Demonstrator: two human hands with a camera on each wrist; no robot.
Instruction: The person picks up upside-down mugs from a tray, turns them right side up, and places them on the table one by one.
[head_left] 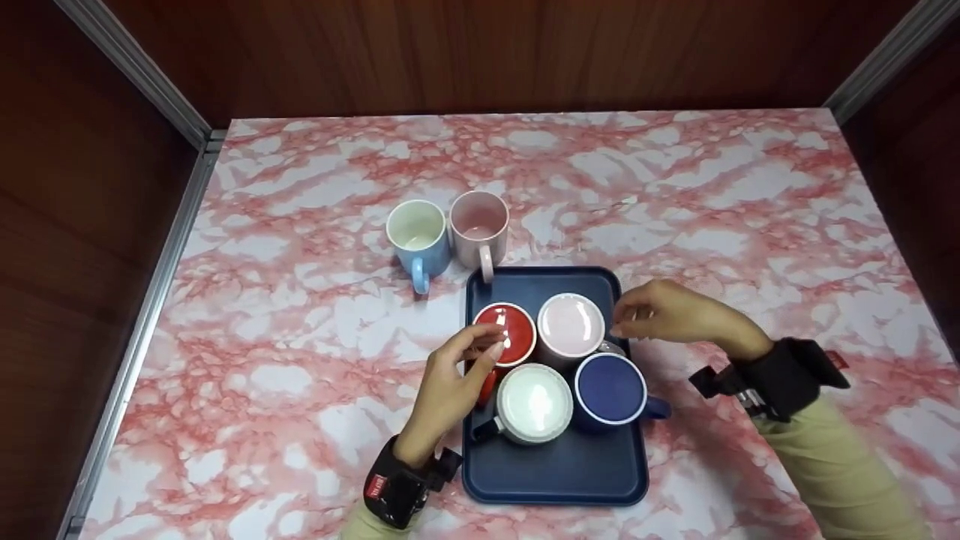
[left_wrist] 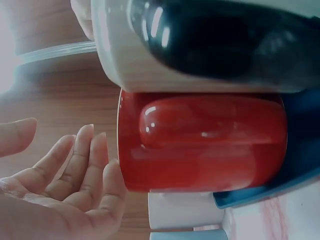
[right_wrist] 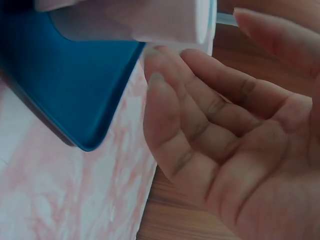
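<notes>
On the dark blue tray (head_left: 555,476) stand a red mug (head_left: 508,330), a pale pink mug (head_left: 571,324), a dark blue mug (head_left: 610,388) and a white mug (head_left: 535,403) with a dark handle. Their flat tops suggest they are upside down. My left hand (head_left: 450,382) hovers at the red mug with fingers loosely bent; in the left wrist view its palm holds nothing, next to the red mug (left_wrist: 200,145). Beside the pale pink mug, my right hand (head_left: 675,313) has relaxed, bent fingers. The right wrist view shows its fingers near the pale mug (right_wrist: 135,22), gripping nothing.
Behind the tray's far left corner stand a light blue mug (head_left: 420,240) and a pink mug (head_left: 478,229), upright, handles toward me. The tabletop (head_left: 675,187) has a red and white marbled pattern. Brown wooden panels (head_left: 487,56) rise around it.
</notes>
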